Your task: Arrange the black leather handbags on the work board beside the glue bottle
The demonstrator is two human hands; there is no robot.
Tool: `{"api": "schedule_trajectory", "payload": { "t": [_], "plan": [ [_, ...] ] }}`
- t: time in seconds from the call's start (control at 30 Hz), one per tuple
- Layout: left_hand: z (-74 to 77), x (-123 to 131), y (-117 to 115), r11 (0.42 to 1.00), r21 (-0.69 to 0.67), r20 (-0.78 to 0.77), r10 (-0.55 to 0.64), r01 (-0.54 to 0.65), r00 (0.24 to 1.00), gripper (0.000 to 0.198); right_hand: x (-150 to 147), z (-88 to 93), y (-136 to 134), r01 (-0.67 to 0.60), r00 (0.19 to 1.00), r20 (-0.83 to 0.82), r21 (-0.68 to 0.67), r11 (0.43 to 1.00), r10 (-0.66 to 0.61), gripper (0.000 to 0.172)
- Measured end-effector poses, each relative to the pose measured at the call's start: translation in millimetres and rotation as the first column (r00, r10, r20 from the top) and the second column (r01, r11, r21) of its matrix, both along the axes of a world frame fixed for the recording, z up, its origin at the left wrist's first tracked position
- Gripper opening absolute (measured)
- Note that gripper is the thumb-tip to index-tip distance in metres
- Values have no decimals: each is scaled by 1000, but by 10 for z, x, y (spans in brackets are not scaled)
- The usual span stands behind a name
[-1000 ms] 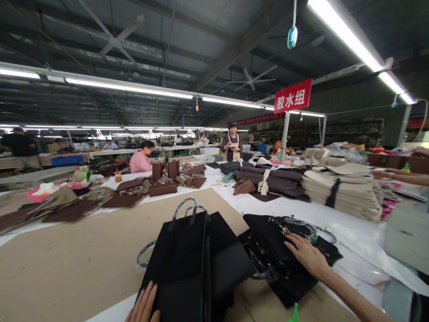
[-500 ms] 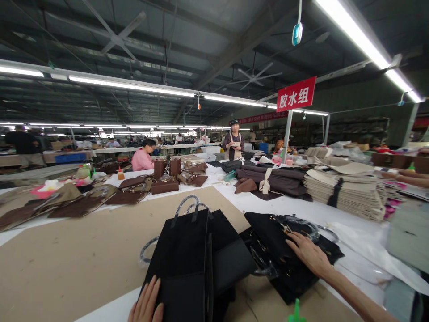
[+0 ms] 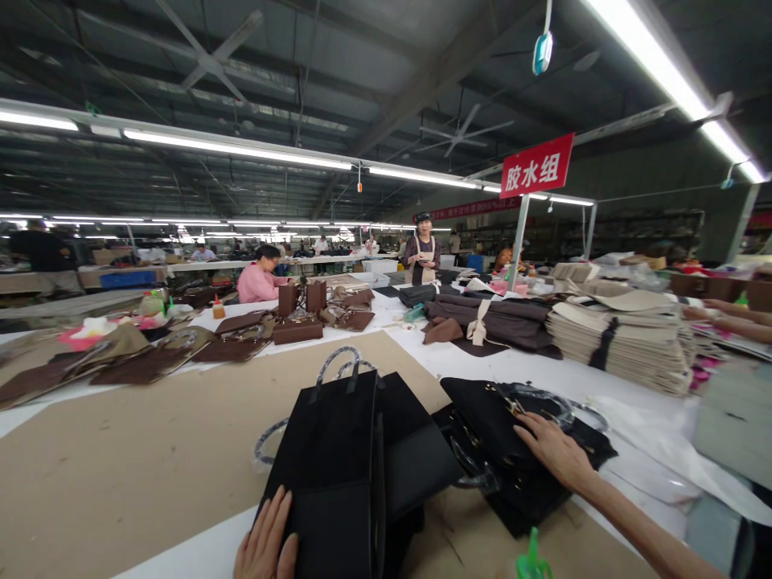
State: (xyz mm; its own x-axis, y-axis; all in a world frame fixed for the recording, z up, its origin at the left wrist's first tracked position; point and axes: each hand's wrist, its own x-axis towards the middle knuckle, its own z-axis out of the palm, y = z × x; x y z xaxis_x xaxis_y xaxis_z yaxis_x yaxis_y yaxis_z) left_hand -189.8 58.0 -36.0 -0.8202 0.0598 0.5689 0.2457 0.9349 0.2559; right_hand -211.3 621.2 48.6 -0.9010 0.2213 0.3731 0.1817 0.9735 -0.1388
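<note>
Upright in front of me stands a black handbag (image 3: 326,450), its handles wrapped in clear plastic. Against its left edge lies my left hand (image 3: 266,535), fingers stretched out and the palm low. Right beside it, another black bag panel (image 3: 416,458) leans at a slant. Over to the right is a pile of black handbags (image 3: 482,410) with gold-coloured metal fittings and plastic-wrapped handles. My right hand (image 3: 552,450) rests on top of this pile, fingers extended near a handle and its metal fitting.
A green-capped bottle (image 3: 534,559) stands at the front edge. Brown cardboard (image 3: 150,450) covers the table's left side. Brown bag pieces (image 3: 235,346) lie further off. Bundled dark fabric (image 3: 482,318) and stacked beige panels (image 3: 621,342) sit behind the pile. Two people work beyond.
Both hands stay in nearly the same places on the bags. The view has shifted slightly, and the person in pink now has an arm reaching forward.
</note>
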Motion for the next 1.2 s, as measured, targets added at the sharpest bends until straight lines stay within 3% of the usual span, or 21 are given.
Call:
{"api": "schedule_trajectory", "payload": {
  "t": [0.23, 0.77, 0.93, 1.2],
  "plan": [
    [-19, 8, 1, 1000, 17, 2, -16, 16, 1000, 48, -19, 4, 18, 16, 999, 50, -8, 1000, -16, 54],
    [19, 32, 18, 994, 106, 36, -34, 30, 999, 49, -11, -17, 19, 9, 1000, -5, 19, 1000, -9, 56],
    [30, 33, 23, 996, 87, 37, -18, 15, 999, 48, 17, 0, 6, -73, 997, -12, 50, 996, 73, 54],
    [23, 26, 9, 998, 60, 34, -21, 19, 999, 48, -13, -41, 24, -4, 1000, -11, -2, 1000, 4, 55]
  ]
}}
